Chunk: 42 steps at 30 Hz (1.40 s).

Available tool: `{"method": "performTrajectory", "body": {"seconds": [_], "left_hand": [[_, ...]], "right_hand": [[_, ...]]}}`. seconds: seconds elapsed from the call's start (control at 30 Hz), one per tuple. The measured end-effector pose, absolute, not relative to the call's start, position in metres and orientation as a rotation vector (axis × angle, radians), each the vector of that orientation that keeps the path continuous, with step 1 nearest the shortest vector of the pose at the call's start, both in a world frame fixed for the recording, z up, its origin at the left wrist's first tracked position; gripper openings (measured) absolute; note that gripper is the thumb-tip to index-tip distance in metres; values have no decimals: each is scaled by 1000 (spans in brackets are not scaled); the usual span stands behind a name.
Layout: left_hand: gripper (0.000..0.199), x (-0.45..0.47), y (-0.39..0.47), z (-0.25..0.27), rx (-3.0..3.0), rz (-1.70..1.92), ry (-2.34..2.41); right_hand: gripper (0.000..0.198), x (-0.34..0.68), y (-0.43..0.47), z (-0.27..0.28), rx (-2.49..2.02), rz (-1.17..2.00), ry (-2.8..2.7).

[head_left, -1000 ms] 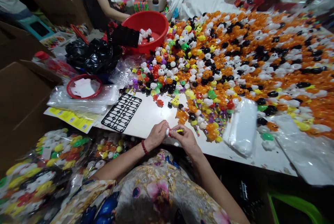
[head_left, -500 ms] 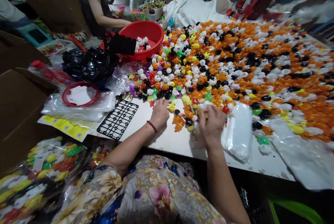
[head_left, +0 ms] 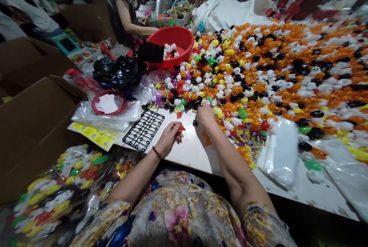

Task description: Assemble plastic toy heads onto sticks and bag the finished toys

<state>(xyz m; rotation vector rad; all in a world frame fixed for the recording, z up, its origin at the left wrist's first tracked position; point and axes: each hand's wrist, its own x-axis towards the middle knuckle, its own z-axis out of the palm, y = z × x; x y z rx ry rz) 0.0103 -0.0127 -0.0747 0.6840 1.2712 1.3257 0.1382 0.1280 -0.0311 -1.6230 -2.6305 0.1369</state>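
My left hand [head_left: 169, 137], a dark red bead bracelet at its wrist, is closed over the white table [head_left: 184, 153]. Its fingertips pinch a small red plastic figure [head_left: 181, 128]. Farther forward, my right hand [head_left: 206, 116] reaches to the near edge of a big pile of small plastic figures [head_left: 258, 74] in orange, white, black, yellow and green. Its fingers are bent together and partly hidden, so what they grip does not show. A small black piece [head_left: 195, 123] lies right at its fingertips.
Left of my hands lie a black plastic grid [head_left: 143, 130], a small red basket [head_left: 123, 105] and clear bags. A large red basin [head_left: 188, 53] stands behind. White plastic bags [head_left: 281, 155] lie at right, near the table's front edge. Another person [head_left: 122, 9] works across the table.
The view has swung left. My left hand has drawn back from the pile and now pinches a red figure. My right hand has moved left along the pile's edge.
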Motion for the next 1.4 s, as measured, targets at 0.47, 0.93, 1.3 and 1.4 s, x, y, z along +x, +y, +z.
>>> {"method": "performTrajectory", "body": {"seconds": [0.47, 0.93, 1.3, 1.4], "left_hand": [[56, 28, -38, -52, 831, 1210, 1258], [55, 49, -38, -49, 1110, 1203, 1510], [61, 75, -41, -61, 827, 1205, 1537], [59, 68, -35, -53, 983, 1139, 1534]], "right_hand": [[42, 178, 7, -26, -1105, 1578, -1277], [43, 199, -5, -32, -1139, 1738, -1197], [45, 197, -25, -40, -1124, 1891, -922], [44, 204, -21, -38, -1143, 1959, -852]]}}
